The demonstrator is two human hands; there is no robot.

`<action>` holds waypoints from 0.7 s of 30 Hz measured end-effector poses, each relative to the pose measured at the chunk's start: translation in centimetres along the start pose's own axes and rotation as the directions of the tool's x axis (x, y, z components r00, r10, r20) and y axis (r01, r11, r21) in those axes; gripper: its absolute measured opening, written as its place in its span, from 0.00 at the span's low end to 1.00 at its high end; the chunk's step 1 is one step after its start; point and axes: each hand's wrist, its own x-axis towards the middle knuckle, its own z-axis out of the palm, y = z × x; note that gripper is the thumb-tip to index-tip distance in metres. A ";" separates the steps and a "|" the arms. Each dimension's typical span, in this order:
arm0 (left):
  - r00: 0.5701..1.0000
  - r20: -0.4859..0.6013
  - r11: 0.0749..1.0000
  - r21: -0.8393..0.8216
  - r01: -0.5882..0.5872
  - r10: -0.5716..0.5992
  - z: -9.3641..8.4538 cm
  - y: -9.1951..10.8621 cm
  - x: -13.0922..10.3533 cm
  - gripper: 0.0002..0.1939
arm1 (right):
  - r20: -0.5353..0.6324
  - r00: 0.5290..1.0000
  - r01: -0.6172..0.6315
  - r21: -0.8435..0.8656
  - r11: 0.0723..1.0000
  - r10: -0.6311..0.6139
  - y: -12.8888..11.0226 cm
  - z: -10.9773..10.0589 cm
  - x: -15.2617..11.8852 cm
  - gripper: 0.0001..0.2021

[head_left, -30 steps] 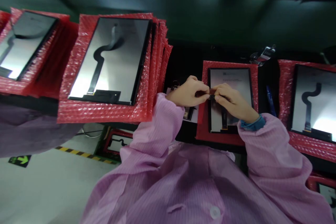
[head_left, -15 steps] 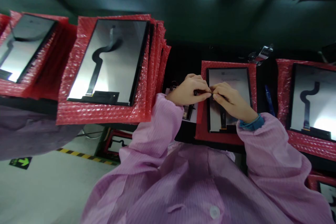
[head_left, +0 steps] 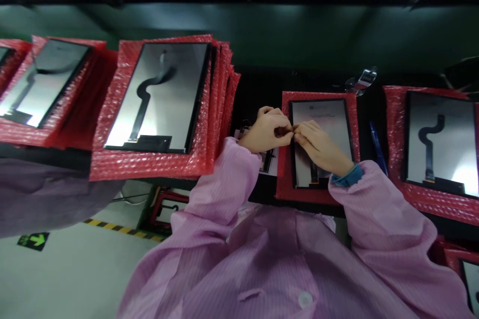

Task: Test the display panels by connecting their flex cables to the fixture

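Dark bench [head_left: 262, 79] (dim room), red bubble-wrap sheets [head_left: 149, 167] under panels [head_left: 160, 94].

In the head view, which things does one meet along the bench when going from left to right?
Leftmost panel → tall stack of red bubble wrap with a panel on top → left hand → right hand over the middle panel → blue pen → right panel.
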 end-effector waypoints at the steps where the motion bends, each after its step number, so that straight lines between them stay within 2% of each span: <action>1: 1.000 -0.023 1.000 0.009 -0.016 0.017 -0.2 0.1 0.0 0.06 | -0.023 1.000 -0.004 0.006 1.000 0.004 -0.1 0.0 0.0 0.16; 3: 0.989 -0.148 1.000 0.017 -0.008 0.011 -0.5 0.6 -0.4 0.07 | -0.098 0.995 -0.024 0.022 0.999 0.026 -0.2 -0.2 -0.1 0.18; 4: 0.966 -0.258 0.999 0.018 0.032 -0.026 -0.5 1.0 -0.9 0.09 | -0.149 0.988 -0.041 0.027 0.999 0.045 -0.1 -0.4 -0.2 0.19; 5: 0.917 -0.390 0.995 0.018 0.093 -0.079 -0.4 1.6 -1.6 0.11 | -0.203 0.977 -0.061 0.028 0.998 0.065 0.0 -0.6 -0.3 0.19; 6: 0.846 -0.517 0.987 0.014 0.161 -0.131 0.0 2.3 -2.6 0.13 | -0.255 0.963 -0.083 0.024 0.996 0.086 0.1 -0.9 -0.4 0.19; 7: 0.764 -0.623 0.975 0.012 0.221 -0.166 0.7 3.0 -3.8 0.14 | -0.302 0.947 -0.108 0.017 0.994 0.108 0.4 -1.1 -0.6 0.17; 8: 0.707 -0.685 0.966 0.021 0.259 -0.174 1.5 3.8 -5.1 0.14 | -0.342 0.931 -0.132 0.009 0.991 0.127 0.7 -1.3 -0.7 0.15; 9: 0.710 -0.686 0.962 0.054 0.267 -0.158 2.5 4.5 -6.5 0.12 | -0.374 0.916 -0.153 0.003 0.988 0.143 0.9 -1.5 -0.7 0.12; 10: 0.739 -0.662 0.957 0.112 0.267 -0.128 3.7 5.1 -7.9 0.10 | -0.401 0.903 -0.170 -0.001 0.985 0.155 1.2 -1.7 -0.8 0.10; 12: 0.796 -0.585 0.911 0.227 0.345 -0.156 5.9 5.8 -10.4 0.11 | -0.444 0.879 -0.189 0.005 0.982 0.171 1.5 -2.0 -0.8 0.07; 15: 0.828 -0.511 0.832 0.340 0.439 -0.229 8.2 6.0 -12.5 0.16 | -0.486 0.854 -0.197 0.031 0.980 0.187 1.4 -2.3 -0.8 0.07; 18: 0.838 -0.487 0.802 0.382 0.458 -0.247 8.9 5.6 -12.8 0.19 | -0.524 0.830 -0.206 0.031 0.978 0.191 0.7 -2.6 -1.6 0.07; 21: 0.854 -0.471 0.789 0.429 0.440 -0.220 8.9 5.3 -12.7 0.21 | -0.568 0.802 -0.223 0.001 0.975 0.184 -0.4 -2.9 -3.7 0.07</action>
